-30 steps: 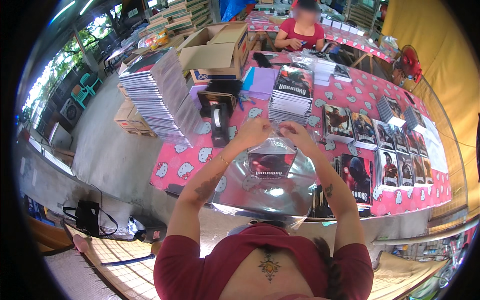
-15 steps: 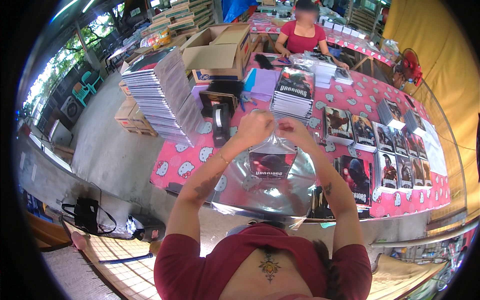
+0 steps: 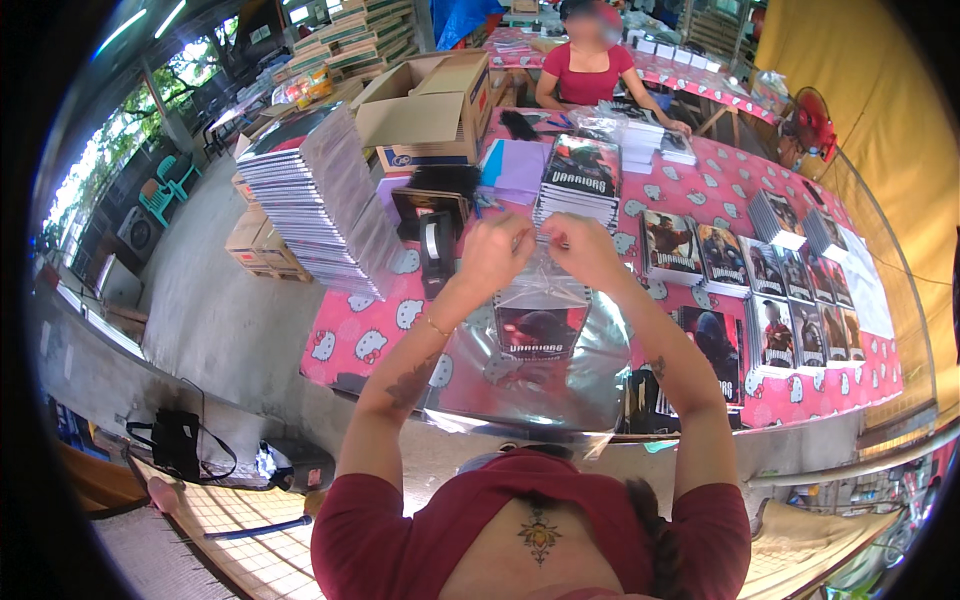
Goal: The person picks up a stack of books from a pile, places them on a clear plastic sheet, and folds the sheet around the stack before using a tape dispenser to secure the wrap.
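A small stack of spiral notebooks (image 3: 541, 330) with dark red and black covers stands in front of me, on a shiny clear plastic sheet (image 3: 520, 395). Clear plastic wrap (image 3: 543, 284) rises over the far side of the stack. My left hand (image 3: 497, 252) is closed in a pinch at the wrap's upper left edge. Opposite it, my right hand (image 3: 583, 250) pinches the upper right edge. The thin film between my fingertips is hard to make out. A black tape dispenser (image 3: 436, 255) stands just left of my left hand.
A tall notebook stack (image 3: 315, 200) rises at the left, before an open carton (image 3: 425, 125). Another notebook pile (image 3: 580, 185) stands beyond my hands. Rows of notebooks (image 3: 722, 258) cover the right of the pink tablecloth (image 3: 675, 195). A co-worker (image 3: 588, 68) sits across the table.
My hands have drawn slightly apart, the left moving left, with the plastic spread between them. The view has shifted a little. Across the table, the co-worker's arm has changed position.
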`<state>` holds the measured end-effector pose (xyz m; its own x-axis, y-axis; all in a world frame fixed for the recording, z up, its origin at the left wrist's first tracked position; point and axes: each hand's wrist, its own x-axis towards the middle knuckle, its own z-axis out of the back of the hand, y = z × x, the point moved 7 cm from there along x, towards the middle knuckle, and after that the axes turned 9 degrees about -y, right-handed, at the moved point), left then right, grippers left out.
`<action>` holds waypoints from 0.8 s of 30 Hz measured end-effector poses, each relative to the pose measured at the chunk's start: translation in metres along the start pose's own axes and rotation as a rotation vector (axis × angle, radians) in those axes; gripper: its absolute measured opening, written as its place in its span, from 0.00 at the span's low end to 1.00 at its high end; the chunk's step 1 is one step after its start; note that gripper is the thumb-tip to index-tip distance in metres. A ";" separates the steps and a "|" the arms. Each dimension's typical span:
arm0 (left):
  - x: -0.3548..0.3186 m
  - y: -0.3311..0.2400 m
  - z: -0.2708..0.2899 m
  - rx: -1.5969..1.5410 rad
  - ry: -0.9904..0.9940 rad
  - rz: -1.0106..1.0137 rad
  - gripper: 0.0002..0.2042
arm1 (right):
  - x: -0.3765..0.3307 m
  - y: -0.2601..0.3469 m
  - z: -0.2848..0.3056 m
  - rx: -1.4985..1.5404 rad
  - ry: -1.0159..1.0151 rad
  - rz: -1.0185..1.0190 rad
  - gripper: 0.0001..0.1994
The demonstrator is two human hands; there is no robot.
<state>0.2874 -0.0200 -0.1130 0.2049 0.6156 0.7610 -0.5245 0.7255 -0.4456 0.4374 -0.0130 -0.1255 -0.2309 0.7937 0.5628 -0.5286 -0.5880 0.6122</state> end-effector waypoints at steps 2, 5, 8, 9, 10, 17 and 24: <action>0.005 -0.001 0.000 -0.067 0.120 0.151 0.07 | 0.003 -0.023 0.000 0.197 0.014 -0.111 0.22; -0.012 0.016 -0.024 -0.097 0.325 0.073 0.09 | -0.010 -0.065 -0.018 0.475 0.152 -0.413 0.30; 0.000 0.006 -0.010 0.076 0.121 -0.069 0.09 | -0.030 -0.070 -0.037 0.593 0.338 -0.484 0.30; 0.004 0.008 -0.007 0.027 0.053 -0.017 0.10 | -0.028 -0.072 -0.038 0.544 0.319 -0.425 0.28; 0.006 0.010 -0.004 -0.019 -0.009 0.038 0.11 | -0.027 -0.076 -0.042 0.500 0.299 -0.368 0.26; -0.050 0.086 -0.029 -0.608 0.445 0.586 0.29 | 0.001 -0.030 -0.028 0.337 0.289 -0.209 0.19; -0.076 0.084 -0.061 -0.829 0.639 0.678 0.29 | -0.043 -0.080 -0.036 0.461 0.472 -0.422 0.30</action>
<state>0.2783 0.0132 -0.2371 0.5838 0.8119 -0.0003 -0.0502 0.0357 -0.9981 0.4604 0.0055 -0.2188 -0.4633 0.8862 -0.0009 -0.2798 -0.1453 0.9490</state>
